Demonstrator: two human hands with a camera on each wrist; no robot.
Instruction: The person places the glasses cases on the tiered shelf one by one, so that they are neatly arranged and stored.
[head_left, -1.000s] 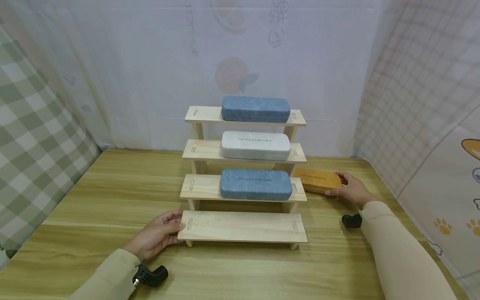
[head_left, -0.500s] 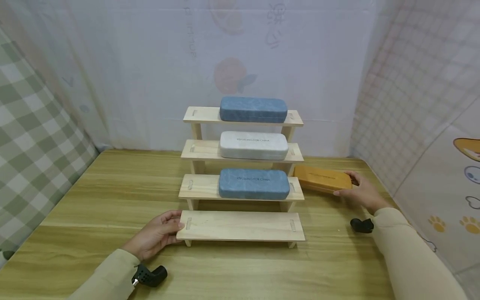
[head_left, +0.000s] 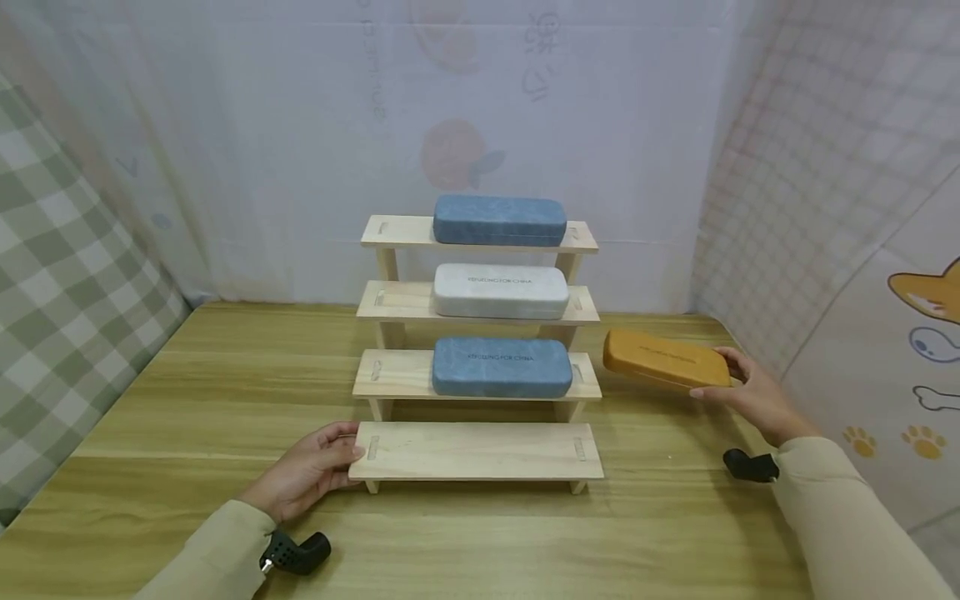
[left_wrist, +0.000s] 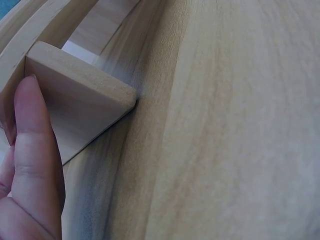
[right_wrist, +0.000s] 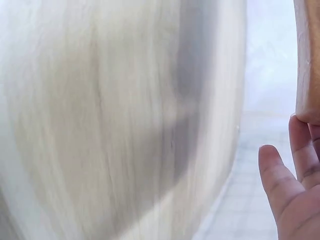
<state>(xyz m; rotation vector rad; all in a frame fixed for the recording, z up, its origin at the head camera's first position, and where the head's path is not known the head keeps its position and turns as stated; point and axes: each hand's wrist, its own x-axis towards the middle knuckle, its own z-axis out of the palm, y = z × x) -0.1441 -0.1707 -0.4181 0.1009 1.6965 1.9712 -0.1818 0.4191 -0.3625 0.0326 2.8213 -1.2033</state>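
A stepped wooden display stand (head_left: 480, 450) stands mid-table. My left hand (head_left: 315, 468) grips the left end of its lowest shelf, thumb on top; in the left wrist view a finger (left_wrist: 35, 150) lies against the shelf's support. To the right of the stand, my right hand (head_left: 761, 400) pinches the right end of an orange glasses case (head_left: 663, 358), which is slightly tilted. Only an edge of that case (right_wrist: 309, 60) shows in the right wrist view. On the upper shelves lie a blue glasses case (head_left: 501, 367), a white glasses case (head_left: 501, 292) and another blue glasses case (head_left: 499, 221).
The wood-grain table (head_left: 187, 400) reaches back to a white printed curtain (head_left: 300, 150). A green checked cloth (head_left: 60, 275) hangs at the left, and a printed cloth (head_left: 840, 350) borders the right side.
My right hand has moved right and a little nearer with the orange case, drawing it out from behind the stand's right side. The left hand keeps its grip on the lowest shelf.
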